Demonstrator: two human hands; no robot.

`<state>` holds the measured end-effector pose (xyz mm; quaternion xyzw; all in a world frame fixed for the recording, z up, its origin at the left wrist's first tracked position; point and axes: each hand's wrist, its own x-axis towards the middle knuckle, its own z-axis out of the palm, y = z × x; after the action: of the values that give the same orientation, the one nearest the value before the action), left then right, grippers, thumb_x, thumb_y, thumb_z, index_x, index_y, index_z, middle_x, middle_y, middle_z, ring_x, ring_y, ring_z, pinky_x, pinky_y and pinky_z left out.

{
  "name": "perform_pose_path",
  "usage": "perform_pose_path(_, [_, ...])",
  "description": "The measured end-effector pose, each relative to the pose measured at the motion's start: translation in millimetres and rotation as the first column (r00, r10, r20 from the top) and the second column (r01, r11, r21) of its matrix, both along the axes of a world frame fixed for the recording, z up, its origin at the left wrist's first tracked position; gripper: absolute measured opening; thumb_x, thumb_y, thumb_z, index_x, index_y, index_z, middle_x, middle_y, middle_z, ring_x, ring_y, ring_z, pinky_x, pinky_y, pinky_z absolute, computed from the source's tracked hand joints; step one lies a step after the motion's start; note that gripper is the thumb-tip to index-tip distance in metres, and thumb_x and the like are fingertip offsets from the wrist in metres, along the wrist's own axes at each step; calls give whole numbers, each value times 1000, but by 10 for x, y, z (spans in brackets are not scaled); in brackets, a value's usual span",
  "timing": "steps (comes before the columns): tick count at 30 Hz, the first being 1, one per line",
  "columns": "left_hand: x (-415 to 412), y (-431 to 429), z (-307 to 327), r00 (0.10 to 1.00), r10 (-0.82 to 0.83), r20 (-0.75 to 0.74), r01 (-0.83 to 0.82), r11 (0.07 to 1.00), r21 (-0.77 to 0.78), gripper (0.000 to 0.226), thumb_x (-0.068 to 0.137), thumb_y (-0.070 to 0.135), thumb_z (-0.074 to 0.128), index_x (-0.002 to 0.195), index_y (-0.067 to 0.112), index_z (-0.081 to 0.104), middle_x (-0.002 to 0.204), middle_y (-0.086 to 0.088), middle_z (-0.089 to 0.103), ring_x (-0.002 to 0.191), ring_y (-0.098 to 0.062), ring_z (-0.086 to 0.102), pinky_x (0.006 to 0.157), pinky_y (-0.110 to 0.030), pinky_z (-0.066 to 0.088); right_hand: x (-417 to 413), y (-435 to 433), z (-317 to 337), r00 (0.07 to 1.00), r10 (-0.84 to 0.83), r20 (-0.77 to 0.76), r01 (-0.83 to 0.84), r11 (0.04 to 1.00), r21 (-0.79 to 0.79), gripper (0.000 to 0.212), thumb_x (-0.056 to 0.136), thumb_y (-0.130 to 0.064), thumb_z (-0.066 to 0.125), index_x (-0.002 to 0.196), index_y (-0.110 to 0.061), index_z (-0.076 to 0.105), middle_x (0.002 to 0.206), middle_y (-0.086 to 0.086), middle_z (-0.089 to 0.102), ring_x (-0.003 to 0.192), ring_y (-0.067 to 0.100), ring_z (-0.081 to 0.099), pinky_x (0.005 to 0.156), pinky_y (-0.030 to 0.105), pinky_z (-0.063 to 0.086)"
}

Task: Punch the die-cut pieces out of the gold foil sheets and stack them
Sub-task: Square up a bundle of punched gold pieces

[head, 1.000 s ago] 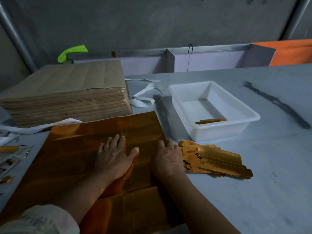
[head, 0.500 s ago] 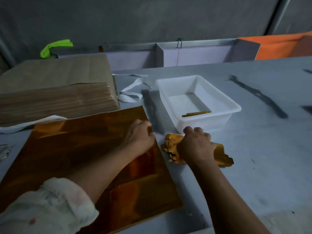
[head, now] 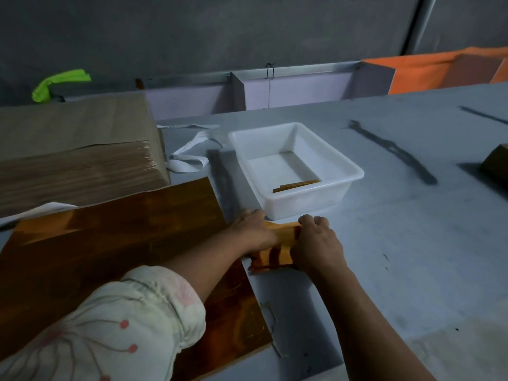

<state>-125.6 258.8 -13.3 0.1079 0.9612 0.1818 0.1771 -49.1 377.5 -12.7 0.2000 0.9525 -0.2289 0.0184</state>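
Moved: left hand [head: 254, 232] joins right hand [head: 316, 246]; both grips clamped on bunched gold pieces [head: 283, 239].

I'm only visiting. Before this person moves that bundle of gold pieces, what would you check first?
1. Grip on the bundle: left hand and right hand hold the gold pieces from either side: ok.
2. Bundle edges squared up: mostly covered by the hands: cannot tell.
3. Room in the white tub: only one gold strip lies in it: ok.
4. Way to the tub: it stands just beyond the hands, with nothing between: ok.
5. Gold foil sheet out of the way: it lies flat on the table, to the left of the bundle: ok.
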Motion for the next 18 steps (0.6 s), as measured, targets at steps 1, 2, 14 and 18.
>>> perform_pose_path(1, [-12, 24, 7, 1000, -17, 7, 17, 999, -27, 77, 73, 46, 73, 140, 23, 42, 135, -5, 40, 123, -27, 43, 86, -36, 49, -11, -1, -20, 1000, 7, -15, -7, 1000, -7, 45, 87, -10, 52, 131, -17, 45, 131, 11, 44, 113, 32, 51, 93, 41, 45])
perform_pose_path(2, [-26, 46, 15, 1000, -30, 9, 30, 998, -47, 78, 71, 44, 75, 139, 22, 43, 132, -4, 40, 120, -26, 44, 84, -36, 50, -24, 1, -39, 1000, 10, -27, -10, 1000, -10, 48, 87, -10, 53, 134, -18, 43, 133, 10, 44, 115, 32, 50, 93, 40, 44])
perform_pose_path(14, [-148, 167, 201, 993, -104, 59, 113, 980, -164, 64, 64, 46, 87, 111, 14, 59, 92, -4, 57, 76, -20, 59, 48, -26, 45, -60, 46, -259, 977, -114, -178, 105, 993, -57, 46, 95, -26, 49, 140, -22, 46, 138, 6, 52, 125, 28, 42, 98, 38, 36])
perform_pose_path(18, [-174, 163, 196, 983, -130, 131, 148, 980, -133, 52, 69, 41, 84, 107, 10, 64, 93, -4, 62, 80, -18, 59, 60, -27, 47, -72, 79, -290, 965, -142, -219, 123, 987, -100, 42, 98, -27, 48, 140, -22, 48, 138, 5, 53, 127, 27, 42, 100, 38, 36])
